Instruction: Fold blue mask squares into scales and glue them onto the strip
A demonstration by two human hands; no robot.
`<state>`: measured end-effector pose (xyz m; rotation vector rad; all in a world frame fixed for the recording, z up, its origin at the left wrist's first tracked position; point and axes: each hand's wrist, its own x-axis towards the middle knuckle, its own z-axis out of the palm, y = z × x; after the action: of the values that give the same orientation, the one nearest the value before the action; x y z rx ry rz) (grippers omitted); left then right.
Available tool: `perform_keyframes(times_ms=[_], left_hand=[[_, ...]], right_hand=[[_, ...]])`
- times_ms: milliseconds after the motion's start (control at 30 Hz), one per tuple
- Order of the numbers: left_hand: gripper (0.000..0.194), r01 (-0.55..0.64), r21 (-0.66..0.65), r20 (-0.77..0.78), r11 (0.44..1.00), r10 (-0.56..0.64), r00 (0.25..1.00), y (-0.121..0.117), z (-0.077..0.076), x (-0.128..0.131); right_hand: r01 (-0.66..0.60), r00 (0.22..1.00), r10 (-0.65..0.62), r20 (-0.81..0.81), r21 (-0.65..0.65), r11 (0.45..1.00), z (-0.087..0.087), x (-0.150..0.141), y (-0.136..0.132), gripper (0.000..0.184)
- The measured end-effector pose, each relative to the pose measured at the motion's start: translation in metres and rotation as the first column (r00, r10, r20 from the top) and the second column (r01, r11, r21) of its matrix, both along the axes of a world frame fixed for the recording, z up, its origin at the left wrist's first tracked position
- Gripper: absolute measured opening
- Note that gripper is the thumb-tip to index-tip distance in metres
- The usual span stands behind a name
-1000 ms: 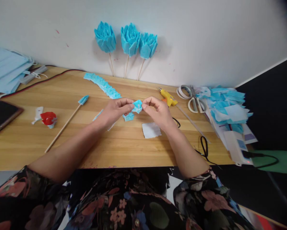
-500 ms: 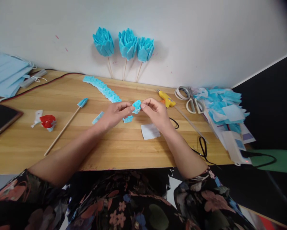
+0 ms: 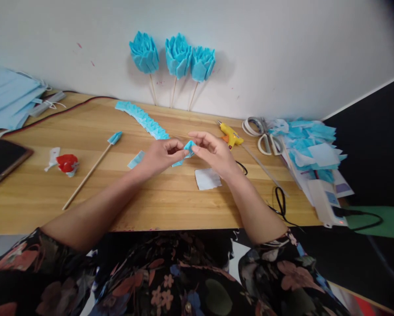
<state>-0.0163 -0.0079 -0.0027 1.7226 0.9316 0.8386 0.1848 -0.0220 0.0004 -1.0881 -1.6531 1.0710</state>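
Between my two hands is a small folded piece of blue fabric (image 3: 189, 148), held above the middle of the table. My left hand (image 3: 166, 156) pinches its left side between thumb and fingers. On the right side my right hand (image 3: 213, 153) grips it, thumb in front and fingers curved behind. Part of the piece is hidden by the fingertips. Just below lies another blue piece (image 3: 177, 163), partly covered by my left hand. A row of overlapping folded blue pieces (image 3: 142, 119) runs back and left. A white fabric square (image 3: 208, 179) lies under my right wrist.
Three blue fabric flowers (image 3: 178, 57) on sticks lean against the wall. A stick with a blue tip (image 3: 93, 169), a red wad (image 3: 67, 163) and a phone (image 3: 4, 160) lie left. Rightward are a yellow glue gun (image 3: 230, 134), scissors (image 3: 270, 144), tape (image 3: 252, 126) and blue scraps (image 3: 315, 142).
The blue piece, spread flatter before, is now folded over and more covered by my fingers. My right fingers have moved up behind it. The whole view has shifted slightly.
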Motion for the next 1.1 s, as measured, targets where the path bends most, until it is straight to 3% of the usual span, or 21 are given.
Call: perform_keyframes(times_ms=[133,267,367,600,800,933,1100], left_hand=[[0.020,-0.012,0.139,-0.070,0.990,0.022,0.997,-0.001,-0.004,0.002],[0.021,0.022,0.362,-0.145,0.932,0.033,0.989,-0.001,-0.006,0.003],[0.018,0.028,0.433,-0.160,0.901,0.047,0.986,-0.001,-0.006,0.003],[0.021,-0.086,0.312,-0.063,0.946,0.111,0.992,-0.004,0.002,0.001],[0.030,-0.140,0.308,-0.007,0.941,0.149,0.989,-0.007,0.005,0.001],[0.031,-0.106,0.239,-0.005,0.965,0.111,0.994,-0.007,0.008,0.001],[0.025,-0.026,0.035,-0.004,0.999,0.026,1.000,-0.004,0.003,0.002]], right_hand=[[-0.032,0.993,0.021,0.119,0.093,0.995,0.002,0.001,-0.001,0.035],[-0.066,0.973,0.037,0.227,0.121,0.990,0.006,-0.001,-0.004,0.039],[-0.030,0.969,-0.003,0.248,0.131,0.991,0.006,-0.002,-0.004,0.041],[0.039,0.999,-0.038,-0.022,0.027,0.999,-0.006,-0.001,0.006,0.045],[0.109,0.988,-0.107,-0.110,0.007,0.994,-0.004,0.000,0.007,0.049],[0.125,0.984,-0.125,-0.128,-0.005,0.992,0.000,-0.001,0.005,0.047],[0.092,0.984,-0.095,-0.153,-0.022,0.995,0.003,-0.004,0.001,0.045]])
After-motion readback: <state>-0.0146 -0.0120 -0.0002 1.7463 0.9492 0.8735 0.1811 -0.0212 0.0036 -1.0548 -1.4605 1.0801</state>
